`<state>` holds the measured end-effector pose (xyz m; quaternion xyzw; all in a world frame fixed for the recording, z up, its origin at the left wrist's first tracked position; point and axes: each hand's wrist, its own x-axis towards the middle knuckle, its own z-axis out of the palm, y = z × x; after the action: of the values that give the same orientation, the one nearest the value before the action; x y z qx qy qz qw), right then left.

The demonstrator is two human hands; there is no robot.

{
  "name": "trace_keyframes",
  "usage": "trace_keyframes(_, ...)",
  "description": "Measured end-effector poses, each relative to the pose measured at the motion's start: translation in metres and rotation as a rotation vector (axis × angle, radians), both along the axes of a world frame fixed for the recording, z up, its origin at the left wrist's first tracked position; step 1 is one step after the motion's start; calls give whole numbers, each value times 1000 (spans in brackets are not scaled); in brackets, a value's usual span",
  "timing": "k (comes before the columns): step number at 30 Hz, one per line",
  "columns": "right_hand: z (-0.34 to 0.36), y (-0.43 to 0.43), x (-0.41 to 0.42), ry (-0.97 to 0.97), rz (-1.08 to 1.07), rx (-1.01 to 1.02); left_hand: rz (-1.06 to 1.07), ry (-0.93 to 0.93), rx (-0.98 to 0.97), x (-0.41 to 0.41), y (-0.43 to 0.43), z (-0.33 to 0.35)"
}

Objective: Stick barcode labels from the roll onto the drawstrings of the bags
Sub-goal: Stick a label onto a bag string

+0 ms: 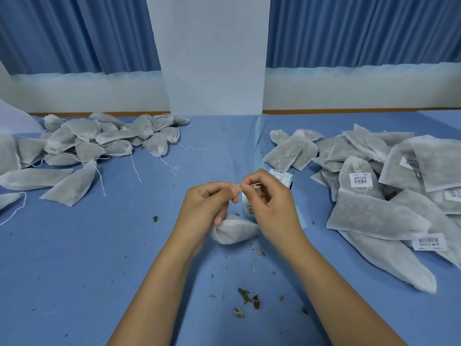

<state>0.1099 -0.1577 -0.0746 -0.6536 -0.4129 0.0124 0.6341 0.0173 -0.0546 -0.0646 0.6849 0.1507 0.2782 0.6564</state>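
A white mesh bag (233,231) lies on the blue table between my wrists. My left hand (207,203) pinches its thin white drawstring (240,187) at the fingertips, with the lower fingers touching the bag. My right hand (269,198) pinches the same drawstring just to the right, loops of string showing at its fingers. A barcode label (249,208) hangs below my right hand, partly hidden by it. The label roll (280,176) sits just behind my right hand, its blue backing strip (259,138) trailing towards the wall.
A heap of unlabelled bags (99,138) with loose strings fills the left of the table. A heap of bags bearing barcode labels (374,181) fills the right. Dried leaf crumbs (247,295) lie scattered near the front. A white pillar (212,58) and blue curtains stand behind.
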Motion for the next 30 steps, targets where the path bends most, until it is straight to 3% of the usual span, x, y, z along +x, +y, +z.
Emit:
trace_keyframes(4,-1,0,1,-186,-128,-13,4,18,-142,0,1,0)
trace_keyframes(8,1,-2,2,-382,-177,92,38,30,-134,0,1,1)
trace_keyframes(16,-4,-2,7,-630,-287,102,-1,61,-82,-1,2,1)
trace_keyframes(18,-3,-3,8,-560,-289,56,-6,61,-68,-2,3,1)
trace_keyframes(22,4,-11,19,-161,-316,79,34,59,-80,-5,12,2)
trace_keyframes(28,6,-17,35,45,-408,54,-290,144,-130,-10,12,4)
trace_keyframes(30,9,-19,39,113,-415,83,-263,220,-45,-10,13,3)
